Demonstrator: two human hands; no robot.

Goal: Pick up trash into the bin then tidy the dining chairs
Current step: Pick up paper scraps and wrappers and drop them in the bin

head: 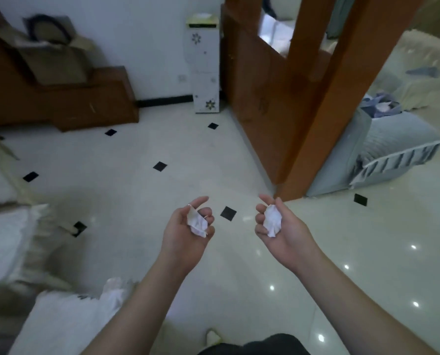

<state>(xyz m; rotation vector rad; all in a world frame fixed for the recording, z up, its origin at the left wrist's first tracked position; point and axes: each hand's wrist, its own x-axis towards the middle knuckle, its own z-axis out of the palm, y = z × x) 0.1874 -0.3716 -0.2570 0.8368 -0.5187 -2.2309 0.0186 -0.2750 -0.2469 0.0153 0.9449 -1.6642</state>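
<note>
Hands held palm-up fill the lower middle of the view, above a pale tiled floor point(142, 190) set with small black diamonds. The left hand point(185, 231) cups a crumpled white paper point(197, 222); its fingers point(206, 219) curl loosely around the wad, with the forefinger stretched out straight. The right hand point(280, 226) holds a second crumpled tissue point(272, 219) in the palm, fingers bent halfway over it and the thumb alongside. The two hands are near each other but apart, with one black floor diamond showing between them.

Taking the wooden partition point(290, 103) as the mark: both hands lie in front of its foot, the right hand closest to its base. To the left of the partition, against the white wall, stands a tall white cabinet point(204, 70) printed with flowers, with a tissue box point(202, 20) on top. Farther left sits a brown wooden stepped unit point(85, 98) bearing an open cardboard box point(52, 52). To the right of the partition is a seat with a pale blue cover point(393, 144) with clothes heaped on it. No bin can be made out with certainty.
</note>
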